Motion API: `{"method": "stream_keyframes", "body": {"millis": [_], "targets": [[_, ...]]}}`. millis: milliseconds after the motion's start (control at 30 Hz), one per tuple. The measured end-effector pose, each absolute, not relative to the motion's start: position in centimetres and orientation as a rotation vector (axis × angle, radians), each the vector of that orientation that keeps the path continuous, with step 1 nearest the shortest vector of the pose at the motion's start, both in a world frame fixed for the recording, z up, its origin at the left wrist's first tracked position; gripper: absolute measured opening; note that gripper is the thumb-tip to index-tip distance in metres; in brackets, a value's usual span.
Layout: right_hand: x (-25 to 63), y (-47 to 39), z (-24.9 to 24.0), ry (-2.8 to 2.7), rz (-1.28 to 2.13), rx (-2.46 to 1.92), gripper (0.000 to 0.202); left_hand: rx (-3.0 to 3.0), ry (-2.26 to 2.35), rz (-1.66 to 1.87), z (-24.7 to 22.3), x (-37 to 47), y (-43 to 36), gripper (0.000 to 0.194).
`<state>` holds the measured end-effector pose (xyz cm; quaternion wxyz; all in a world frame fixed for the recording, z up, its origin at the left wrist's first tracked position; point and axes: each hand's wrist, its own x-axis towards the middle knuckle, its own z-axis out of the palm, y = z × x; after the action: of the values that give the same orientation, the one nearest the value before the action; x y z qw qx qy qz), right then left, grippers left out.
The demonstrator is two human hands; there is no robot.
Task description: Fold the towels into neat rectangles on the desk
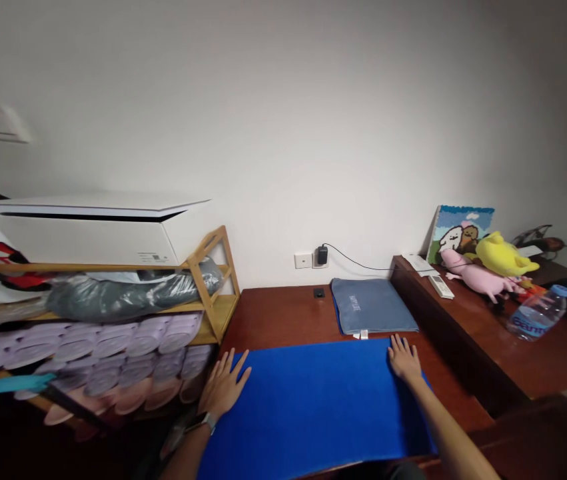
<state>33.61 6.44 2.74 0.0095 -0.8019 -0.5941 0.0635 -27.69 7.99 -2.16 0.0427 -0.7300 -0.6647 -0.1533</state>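
A blue cloth (313, 407) lies spread over the reddish-brown desk (273, 313). My left hand (224, 385) rests on its left edge near the far left corner, fingers spread, with a watch on the wrist. At the far right corner of the cloth lies my right hand (405, 359), its fingers apart and flat. Neither hand holds anything. Just beyond the cloth, a folded grey-blue cloth (376, 307) with white lettering and a small tag sits near the wall.
Left stands a wooden rack (224, 290) with a white box (98, 237) and lilac slippers (138, 337). A raised right surface (488, 333) bears a remote (441, 287), pink plush (473, 272), yellow plush (503, 255) and bottle (538, 315). A black charger (322, 255) is plugged into the wall.
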Motion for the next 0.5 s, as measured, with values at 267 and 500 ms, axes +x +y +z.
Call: {"method": "stream_keyframes", "body": {"millis": [267,500], "targets": [[7.2,5.0,3.0,-2.279,0.413,-1.623,0.071,-2.234,-2.051,-0.485,-2.2,-27.4,7.7,0.067],[9.7,6.0,3.1,-2.297,0.468,-1.695,0.069,-2.231,-2.022,-0.535,-2.6,-27.5,7.8,0.067]]}}
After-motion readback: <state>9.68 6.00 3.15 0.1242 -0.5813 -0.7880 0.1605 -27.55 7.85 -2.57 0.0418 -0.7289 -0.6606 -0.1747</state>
